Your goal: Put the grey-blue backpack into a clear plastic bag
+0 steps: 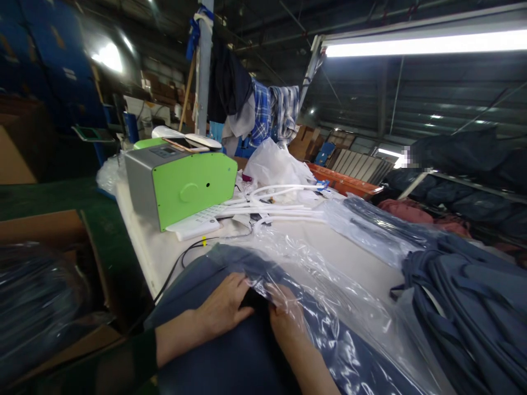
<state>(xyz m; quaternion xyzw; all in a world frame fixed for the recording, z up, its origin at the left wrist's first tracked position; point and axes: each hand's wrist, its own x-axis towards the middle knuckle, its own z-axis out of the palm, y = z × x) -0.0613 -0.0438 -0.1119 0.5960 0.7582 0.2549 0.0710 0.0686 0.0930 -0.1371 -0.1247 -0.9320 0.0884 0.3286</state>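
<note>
A folded dark blue garment (206,274) lies on the table right in front of me, partly inside a clear plastic bag (313,274). My left hand (224,307) rests flat on the cloth at the bag's mouth, fingers near the plastic edge. My right hand (286,318) is inside the bag opening, under the plastic film, pressing on the garment. The two hands almost touch each other.
A green and grey machine (181,184) stands at the table's left with a phone (185,144) on top. White plastic hangers (280,208) and a white bag (275,164) lie behind. More bagged garments (370,225) and a pile of blue garments (465,307) sit right. Cardboard boxes (37,230) are left.
</note>
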